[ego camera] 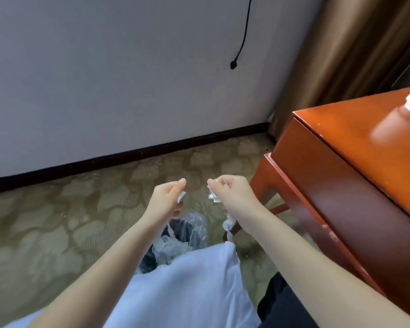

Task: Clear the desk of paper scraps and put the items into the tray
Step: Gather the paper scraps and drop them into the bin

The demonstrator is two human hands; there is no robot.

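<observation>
Fingers (174, 185) of left hand (166, 197) and right hand (232, 192) pinch scraps (212, 197) above, seemingly, a bin (189, 230).

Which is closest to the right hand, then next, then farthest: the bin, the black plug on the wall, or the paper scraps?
1. The scraps: held in the right hand itself.
2. The bin: on the floor, below the hand and a little to its left.
3. The plug: hanging against the wall, far ahead.
</observation>
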